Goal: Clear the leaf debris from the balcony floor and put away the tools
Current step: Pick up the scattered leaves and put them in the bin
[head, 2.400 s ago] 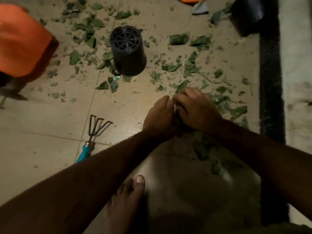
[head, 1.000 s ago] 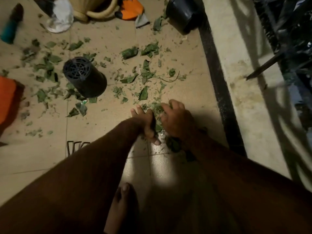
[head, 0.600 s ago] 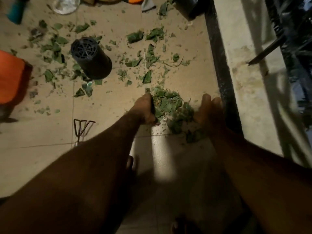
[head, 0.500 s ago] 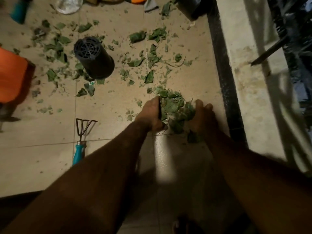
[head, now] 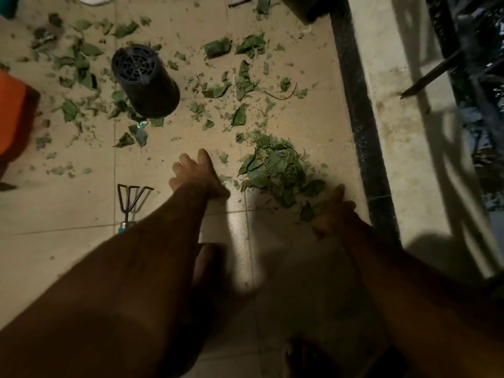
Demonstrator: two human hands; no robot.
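A heap of green leaf pieces (head: pixel 275 170) lies on the beige tiled floor (head: pixel 81 208) in front of me. My left hand (head: pixel 196 174) is stretched out flat to the left of the heap, fingers straight, holding nothing. My right hand (head: pixel 332 211) sits at the heap's lower right edge with its fingers extended near the leaves. Loose leaf scraps (head: pixel 240 85) are scattered farther out. A small three-pronged hand rake (head: pixel 131 197) with a teal handle lies left of my left arm.
A black plastic pot (head: pixel 144 80) lies tipped on its side among the scraps. An orange object (head: pixel 11 113) sits at the left edge. A black strip (head: pixel 357 110) and a pale ledge (head: pixel 409 126) with railing run along the right. My bare foot (head: pixel 207 266) stands below.
Both hands, which were pressed against the leaf heap, have pulled apart from it. The left hand moved left and opened flat; the right drew back toward me. The heap stays on the floor.
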